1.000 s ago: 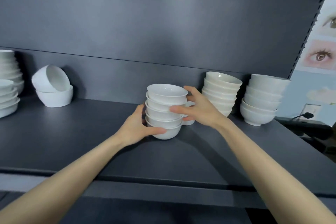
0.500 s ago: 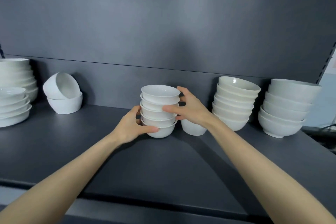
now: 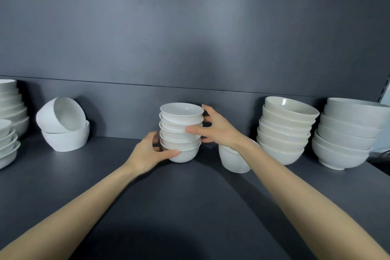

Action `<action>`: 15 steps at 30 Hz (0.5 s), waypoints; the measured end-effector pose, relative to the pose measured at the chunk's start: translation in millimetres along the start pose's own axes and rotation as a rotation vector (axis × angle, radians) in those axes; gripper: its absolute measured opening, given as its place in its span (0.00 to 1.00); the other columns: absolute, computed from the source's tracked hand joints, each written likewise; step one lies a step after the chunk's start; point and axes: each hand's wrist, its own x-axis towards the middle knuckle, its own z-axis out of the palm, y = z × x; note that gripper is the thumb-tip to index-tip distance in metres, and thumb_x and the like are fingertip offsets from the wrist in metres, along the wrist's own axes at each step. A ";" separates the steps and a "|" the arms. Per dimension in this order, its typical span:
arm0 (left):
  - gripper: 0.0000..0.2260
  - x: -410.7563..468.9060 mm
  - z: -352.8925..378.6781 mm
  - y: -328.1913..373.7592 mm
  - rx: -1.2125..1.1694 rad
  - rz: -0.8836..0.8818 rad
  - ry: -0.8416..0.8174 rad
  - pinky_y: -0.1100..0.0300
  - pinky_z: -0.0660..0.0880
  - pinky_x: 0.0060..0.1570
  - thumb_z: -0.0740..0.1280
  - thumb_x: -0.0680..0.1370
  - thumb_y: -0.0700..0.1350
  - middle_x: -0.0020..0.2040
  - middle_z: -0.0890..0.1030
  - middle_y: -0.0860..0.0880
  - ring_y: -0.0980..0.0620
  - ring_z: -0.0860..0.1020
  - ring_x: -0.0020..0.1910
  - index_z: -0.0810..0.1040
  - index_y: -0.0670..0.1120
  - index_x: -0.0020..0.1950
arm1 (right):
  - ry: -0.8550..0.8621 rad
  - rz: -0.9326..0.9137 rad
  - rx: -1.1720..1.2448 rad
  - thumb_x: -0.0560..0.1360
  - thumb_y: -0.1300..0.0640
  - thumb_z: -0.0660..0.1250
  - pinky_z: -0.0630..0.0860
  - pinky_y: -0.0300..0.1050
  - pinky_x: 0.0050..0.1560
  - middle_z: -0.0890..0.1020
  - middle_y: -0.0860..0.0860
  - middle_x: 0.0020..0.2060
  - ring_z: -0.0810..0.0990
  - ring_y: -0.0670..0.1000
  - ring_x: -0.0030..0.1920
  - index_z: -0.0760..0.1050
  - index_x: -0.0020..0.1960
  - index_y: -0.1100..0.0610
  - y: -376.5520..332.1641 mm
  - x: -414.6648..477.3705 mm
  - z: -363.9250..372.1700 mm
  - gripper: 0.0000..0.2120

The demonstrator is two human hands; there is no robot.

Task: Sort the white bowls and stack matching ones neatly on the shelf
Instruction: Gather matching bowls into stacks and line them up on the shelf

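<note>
Bowl stack upright, rims upward

Open shelf left of small stack

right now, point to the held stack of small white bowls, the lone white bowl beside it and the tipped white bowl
stack of small white bowls [image 3: 175,127]: head view, middle bowl's wall
lone white bowl [image 3: 231,161]: head view, outer wall
tipped white bowl [image 3: 67,115]: head view, inside

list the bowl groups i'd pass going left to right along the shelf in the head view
left-edge stacks → two-bowl pile → small-bowl stack → single bowl → off-white stack → large-bowl stack
</note>
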 end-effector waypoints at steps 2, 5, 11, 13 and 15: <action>0.38 -6.1 1.7 -2.3 0.069 -0.054 0.041 0.60 0.72 0.54 0.77 0.68 0.51 0.61 0.78 0.47 0.51 0.78 0.55 0.64 0.43 0.72 | 0.014 0.001 -0.061 0.71 0.51 0.75 0.80 0.45 0.52 0.71 0.48 0.66 0.74 0.50 0.62 0.51 0.79 0.50 0.9 -6.0 -6.9 0.45; 0.29 -19.1 1.6 -5.4 0.145 -0.108 0.096 0.61 0.71 0.49 0.77 0.68 0.53 0.53 0.80 0.48 0.51 0.78 0.51 0.71 0.42 0.62 | 0.062 -0.014 -0.238 0.71 0.48 0.75 0.75 0.47 0.61 0.70 0.51 0.70 0.77 0.52 0.62 0.57 0.77 0.52 6.3 -22.0 -24.1 0.41; 0.12 -32.0 29.6 12.0 0.215 0.046 -0.114 0.68 0.73 0.43 0.77 0.69 0.47 0.43 0.81 0.51 0.56 0.79 0.40 0.77 0.47 0.45 | 0.169 0.002 -0.377 0.73 0.52 0.73 0.71 0.41 0.60 0.75 0.48 0.66 0.76 0.49 0.61 0.70 0.70 0.56 21.7 -63.9 -59.6 0.28; 0.15 -28.6 50.0 18.6 0.170 0.098 -0.211 0.67 0.75 0.49 0.77 0.69 0.46 0.50 0.80 0.50 0.55 0.79 0.46 0.76 0.47 0.52 | 0.204 0.019 -0.399 0.72 0.53 0.74 0.71 0.40 0.57 0.77 0.48 0.62 0.76 0.48 0.58 0.73 0.67 0.56 30.3 -73.0 -66.7 0.25; 0.23 -22.4 71.3 23.8 0.161 0.142 -0.268 0.62 0.75 0.56 0.77 0.69 0.46 0.57 0.78 0.48 0.53 0.78 0.54 0.73 0.45 0.61 | 0.224 0.026 -0.457 0.72 0.53 0.74 0.70 0.38 0.53 0.79 0.49 0.57 0.76 0.48 0.55 0.75 0.63 0.57 39.7 -80.5 -71.1 0.22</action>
